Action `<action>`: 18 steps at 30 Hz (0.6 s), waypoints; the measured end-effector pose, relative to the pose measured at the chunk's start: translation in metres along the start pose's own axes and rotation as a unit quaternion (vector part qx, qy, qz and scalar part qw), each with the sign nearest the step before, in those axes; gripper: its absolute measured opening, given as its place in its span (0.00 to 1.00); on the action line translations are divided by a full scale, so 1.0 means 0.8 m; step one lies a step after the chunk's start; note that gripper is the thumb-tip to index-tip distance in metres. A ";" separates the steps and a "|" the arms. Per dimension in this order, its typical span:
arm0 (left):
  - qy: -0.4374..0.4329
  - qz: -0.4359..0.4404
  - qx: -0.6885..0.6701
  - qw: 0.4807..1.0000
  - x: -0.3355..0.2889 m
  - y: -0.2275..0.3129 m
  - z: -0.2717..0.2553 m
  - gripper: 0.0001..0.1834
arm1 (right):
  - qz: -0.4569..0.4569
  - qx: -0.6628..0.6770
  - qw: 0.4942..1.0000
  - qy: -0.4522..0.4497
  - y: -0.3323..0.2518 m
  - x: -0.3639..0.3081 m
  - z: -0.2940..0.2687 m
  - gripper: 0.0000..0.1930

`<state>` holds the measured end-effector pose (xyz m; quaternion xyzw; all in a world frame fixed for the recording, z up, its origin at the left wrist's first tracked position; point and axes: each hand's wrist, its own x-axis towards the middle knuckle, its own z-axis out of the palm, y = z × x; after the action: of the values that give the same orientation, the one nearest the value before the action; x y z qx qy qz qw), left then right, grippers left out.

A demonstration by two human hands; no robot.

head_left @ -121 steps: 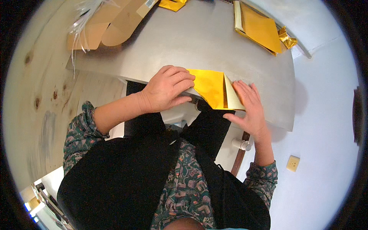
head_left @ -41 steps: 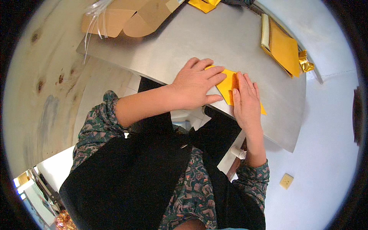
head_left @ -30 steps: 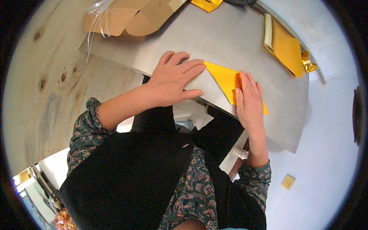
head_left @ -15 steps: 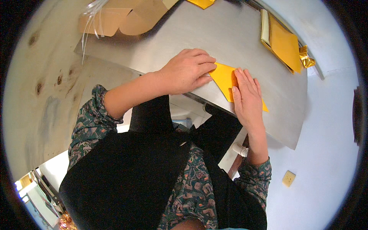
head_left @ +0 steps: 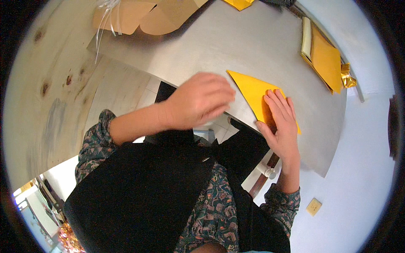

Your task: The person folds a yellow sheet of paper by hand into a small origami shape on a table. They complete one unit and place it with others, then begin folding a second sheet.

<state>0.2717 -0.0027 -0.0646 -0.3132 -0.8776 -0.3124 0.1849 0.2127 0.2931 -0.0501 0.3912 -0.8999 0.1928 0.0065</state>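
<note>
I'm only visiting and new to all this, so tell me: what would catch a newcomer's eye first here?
First, the bright yellow folded paper near the front edge of the grey table, with the right hand on it. Next, the left hand, blurred and apart from the paper, to its left. Then the brown cardboard at the table's far left.

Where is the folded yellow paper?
In the head view, right of centre, the folded yellow paper lies near the edge of the grey table, partly under the right hand.
</note>
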 end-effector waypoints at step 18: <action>0.015 -0.121 0.034 0.992 -0.011 -0.003 -0.002 0.22 | 0.016 0.004 0.999 -0.035 -0.007 0.004 -0.007 0.36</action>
<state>0.2771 -0.0089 -0.0693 -0.1935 -0.9161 -0.3073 0.1698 0.2135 0.2893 -0.0427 0.3831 -0.9050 0.1828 -0.0302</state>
